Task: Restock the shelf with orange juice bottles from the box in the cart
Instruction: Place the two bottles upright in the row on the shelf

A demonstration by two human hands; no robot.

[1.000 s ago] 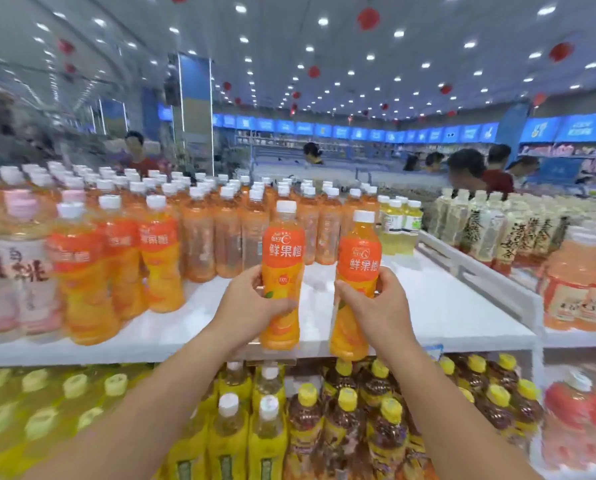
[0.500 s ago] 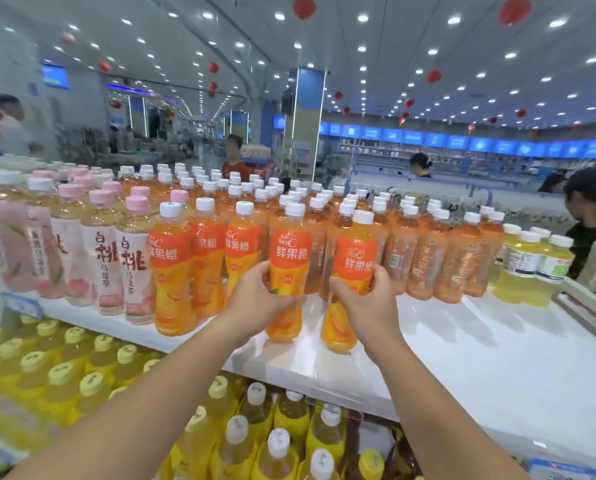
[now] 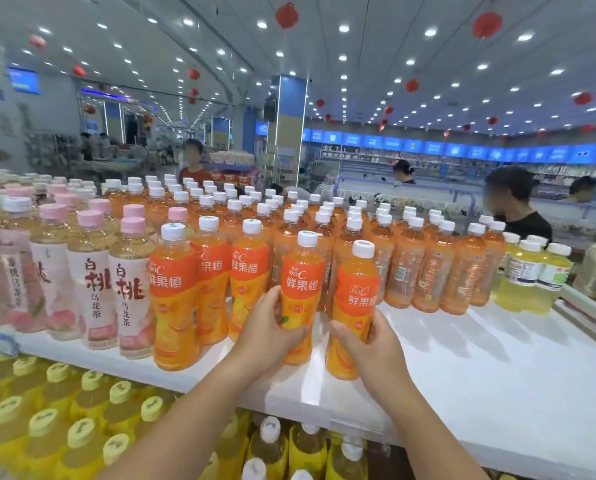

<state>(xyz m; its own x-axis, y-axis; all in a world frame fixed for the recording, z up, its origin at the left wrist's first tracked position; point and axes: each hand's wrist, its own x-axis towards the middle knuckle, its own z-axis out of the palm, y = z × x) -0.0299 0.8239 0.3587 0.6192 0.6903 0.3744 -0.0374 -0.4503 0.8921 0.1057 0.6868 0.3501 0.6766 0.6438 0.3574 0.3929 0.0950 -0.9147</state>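
I hold two orange juice bottles with white caps and orange labels over the white shelf point(image 3: 480, 375). My left hand point(image 3: 268, 330) grips the left bottle point(image 3: 301, 271) around its lower half. My right hand point(image 3: 369, 344) grips the right bottle point(image 3: 357, 282) the same way. Both bottles are upright, their bases at or just above the shelf near its front edge. To their left stand three matching orange juice bottles point(image 3: 175, 292) in a front row. The box and cart are out of view.
Pink-capped peach tea bottles point(image 3: 92, 282) stand at the left, paler orange bottles point(image 3: 428, 265) fill the back, yellow drinks point(image 3: 528, 271) sit at the right. Bare shelf lies to the right of my hands. Yellow-capped bottles point(image 3: 57, 410) fill the lower shelf. People stand beyond the shelf.
My view has swung left and closer to the shelf. Both hands have carried the two bottles leftward, down onto the shelf's front area beside the orange juice row.
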